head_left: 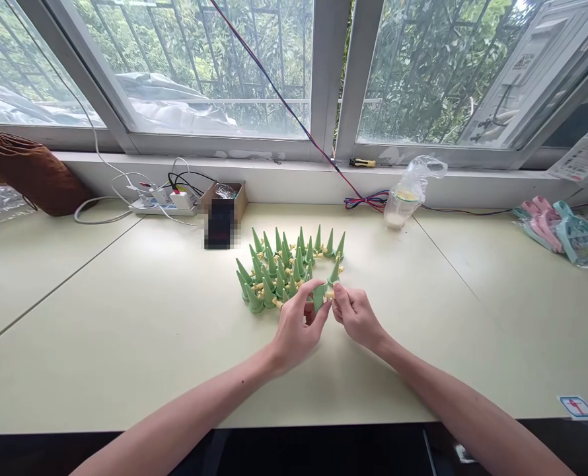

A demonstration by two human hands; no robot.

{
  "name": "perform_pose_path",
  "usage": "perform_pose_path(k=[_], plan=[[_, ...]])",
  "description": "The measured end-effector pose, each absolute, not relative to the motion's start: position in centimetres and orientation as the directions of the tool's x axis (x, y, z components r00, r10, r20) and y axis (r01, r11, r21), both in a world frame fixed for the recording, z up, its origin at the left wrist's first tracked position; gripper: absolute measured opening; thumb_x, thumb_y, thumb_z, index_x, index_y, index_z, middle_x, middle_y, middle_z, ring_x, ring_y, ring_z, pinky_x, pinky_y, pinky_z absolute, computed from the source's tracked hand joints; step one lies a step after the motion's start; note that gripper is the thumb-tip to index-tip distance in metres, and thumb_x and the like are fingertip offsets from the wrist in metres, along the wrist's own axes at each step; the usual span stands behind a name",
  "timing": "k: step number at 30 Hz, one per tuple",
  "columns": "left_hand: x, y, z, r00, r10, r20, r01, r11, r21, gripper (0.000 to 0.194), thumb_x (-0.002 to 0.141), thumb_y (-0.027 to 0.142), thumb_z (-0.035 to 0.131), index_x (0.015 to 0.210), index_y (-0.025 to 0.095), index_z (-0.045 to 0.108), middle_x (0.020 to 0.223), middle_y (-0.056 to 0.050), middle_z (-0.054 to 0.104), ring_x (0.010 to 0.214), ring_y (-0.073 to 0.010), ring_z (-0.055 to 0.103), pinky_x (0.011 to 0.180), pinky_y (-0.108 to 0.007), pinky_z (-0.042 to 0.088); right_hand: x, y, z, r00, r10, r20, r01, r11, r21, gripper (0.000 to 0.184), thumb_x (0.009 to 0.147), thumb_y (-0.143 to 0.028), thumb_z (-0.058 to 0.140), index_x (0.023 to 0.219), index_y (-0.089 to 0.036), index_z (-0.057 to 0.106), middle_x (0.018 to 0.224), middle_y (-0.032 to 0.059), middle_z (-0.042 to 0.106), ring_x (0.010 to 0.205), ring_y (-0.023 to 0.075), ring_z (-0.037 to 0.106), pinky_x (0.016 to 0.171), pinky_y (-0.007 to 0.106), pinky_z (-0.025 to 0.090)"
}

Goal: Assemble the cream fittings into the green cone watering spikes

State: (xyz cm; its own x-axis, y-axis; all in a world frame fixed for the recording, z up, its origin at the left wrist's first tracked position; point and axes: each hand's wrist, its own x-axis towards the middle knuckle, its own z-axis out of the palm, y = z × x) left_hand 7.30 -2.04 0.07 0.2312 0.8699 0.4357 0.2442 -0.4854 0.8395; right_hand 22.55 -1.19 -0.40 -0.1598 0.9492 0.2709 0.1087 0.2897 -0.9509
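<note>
My left hand [300, 317] grips a green plastic cone-shaped piece [318, 297] between thumb and fingers, its wide end up. Against its side, my right hand [356, 314] pinches a small pale-yellow connector piece [330, 295]; whether the two are joined I cannot tell. Just beyond my hands, a cluster of several green cones [271, 268] stands on the table, points up, with small yellow pieces between them. A single green cone [334, 272] with a yellow bit at its side stands right behind my fingers. My hands hide part of the cluster's near right side.
On the pale table [150, 357], a small cardboard box [242, 198] stands behind the cones, beside a power strip [162, 207] with cables. A bagged cup [400, 201] is at the back right. Pink and teal packets [564, 228] lie far right, a brown bag [36, 175] far left.
</note>
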Motion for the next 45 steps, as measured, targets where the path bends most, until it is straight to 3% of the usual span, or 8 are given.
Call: perform_pose_path(k=[4, 13, 20, 29, 32, 38, 41, 45], plan=[[7.4, -2.2, 0.4, 0.22, 0.896, 0.386, 0.213, -0.43, 0.877, 0.03, 0.094, 0.027, 0.059, 0.123, 0.024, 0.049, 0.072, 0.006, 0.051, 0.047, -0.0039, 0.039, 0.045, -0.016, 0.033, 22.6, -1.1, -0.5, -0.185, 0.964, 0.193, 0.035, 0.202, -0.979, 0.061, 0.099, -0.063, 0.039, 0.055, -0.022, 0.031, 0.047, -0.0058, 0.029, 0.041, 0.0082, 0.026, 0.04, 0.025, 0.024], [7.7, -2.4, 2.1, 0.253, 0.957, 0.142, -0.094, -0.121, 0.988, 0.039, 0.089, 0.043, 0.066, 0.116, 0.023, 0.045, 0.079, 0.003, 0.064, 0.037, -0.0028, 0.041, 0.033, -0.015, 0.033, 22.9, -1.0, -0.1, -0.191, 0.881, 0.433, 0.302, 0.472, -0.828, 0.05, 0.104, -0.056, 0.03, 0.068, -0.023, 0.036, 0.058, -0.004, 0.037, 0.049, 0.0106, 0.032, 0.047, 0.025, 0.028], [7.5, -2.5, 1.0, 0.208, 0.927, 0.313, 0.068, -0.333, 0.941, 0.032, 0.092, 0.033, 0.063, 0.119, 0.024, 0.048, 0.072, 0.005, 0.054, 0.044, -0.0035, 0.039, 0.04, -0.015, 0.033, 22.9, -1.3, -0.5, -0.176, 0.888, 0.425, 0.272, 0.459, -0.846, 0.051, 0.104, -0.057, 0.029, 0.066, -0.023, 0.033, 0.055, -0.0046, 0.034, 0.047, 0.0104, 0.028, 0.046, 0.026, 0.025], [7.4, -1.9, -0.4, 0.208, 0.856, 0.472, 0.207, -0.511, 0.835, 0.027, 0.094, 0.025, 0.059, 0.12, 0.024, 0.05, 0.07, 0.006, 0.048, 0.046, -0.0035, 0.038, 0.044, -0.016, 0.032, 22.4, -1.6, -0.3, -0.2, 0.961, 0.194, -0.007, 0.196, -0.981, 0.054, 0.102, -0.057, 0.039, 0.061, -0.022, 0.033, 0.052, -0.0061, 0.029, 0.045, 0.0091, 0.027, 0.043, 0.025, 0.024], [7.5, -2.1, 0.1, 0.203, 0.886, 0.417, 0.142, -0.448, 0.883, 0.028, 0.094, 0.027, 0.06, 0.12, 0.024, 0.049, 0.074, 0.004, 0.053, 0.048, -0.0039, 0.041, 0.045, -0.016, 0.035, 22.5, -1.7, -0.3, -0.168, 0.957, 0.237, 0.063, 0.251, -0.966, 0.051, 0.103, -0.054, 0.037, 0.064, -0.022, 0.035, 0.055, -0.0057, 0.031, 0.048, 0.0095, 0.027, 0.044, 0.025, 0.024], [7.8, -3.2, 1.1, 0.23, 0.936, 0.268, -0.087, -0.254, 0.963, 0.028, 0.095, 0.031, 0.06, 0.118, 0.025, 0.045, 0.077, 0.004, 0.059, 0.042, -0.0019, 0.039, 0.038, -0.013, 0.033, 22.6, -1.7, -0.5, -0.184, 0.87, 0.458, 0.253, 0.492, -0.833, 0.044, 0.107, -0.047, 0.027, 0.07, -0.023, 0.033, 0.059, -0.0059, 0.031, 0.049, 0.0101, 0.026, 0.047, 0.025, 0.025], [7.7, -3.4, 0.9, 0.21, 0.927, 0.31, -0.052, -0.307, 0.95, 0.028, 0.095, 0.027, 0.06, 0.119, 0.025, 0.045, 0.075, 0.006, 0.056, 0.043, -0.0017, 0.039, 0.039, -0.012, 0.033, 22.4, -1.9, -0.5, -0.177, 0.85, 0.496, 0.29, 0.526, -0.8, 0.044, 0.107, -0.044, 0.026, 0.069, -0.023, 0.032, 0.057, -0.0059, 0.032, 0.048, 0.0101, 0.027, 0.047, 0.026, 0.024], [7.4, -3.1, 0.1, 0.189, 0.877, 0.442, 0.093, -0.464, 0.881, 0.031, 0.094, 0.019, 0.059, 0.122, 0.025, 0.048, 0.069, 0.007, 0.05, 0.047, -0.0027, 0.041, 0.043, -0.012, 0.036, 21.9, -2.3, -0.7, -0.135, 0.9, 0.415, 0.25, 0.436, -0.864, 0.045, 0.106, -0.045, 0.028, 0.068, -0.023, 0.033, 0.057, -0.005, 0.034, 0.049, 0.0103, 0.029, 0.047, 0.026, 0.025]])
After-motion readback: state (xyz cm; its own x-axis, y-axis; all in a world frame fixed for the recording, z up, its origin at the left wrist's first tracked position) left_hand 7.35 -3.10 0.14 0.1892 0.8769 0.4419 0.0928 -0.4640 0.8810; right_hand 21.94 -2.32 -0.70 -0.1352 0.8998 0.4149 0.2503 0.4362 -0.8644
